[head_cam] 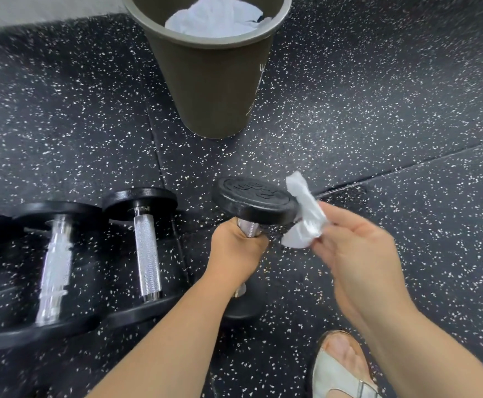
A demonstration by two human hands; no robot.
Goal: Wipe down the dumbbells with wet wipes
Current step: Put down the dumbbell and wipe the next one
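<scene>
Looking down from head height, the left hand (236, 248) has its grip clenched round the chrome handle of a dumbbell (256, 201) held on end, long axis upright, lower disc down by the rubber floor (378, 110). The right hand (358, 248) is nearer the upper disc; its grip pinches a crumpled wet wipe (306, 214) that touches the disc's right rim

Bare forearms (162, 340), pale strappy sandal (327, 372)
</scene>
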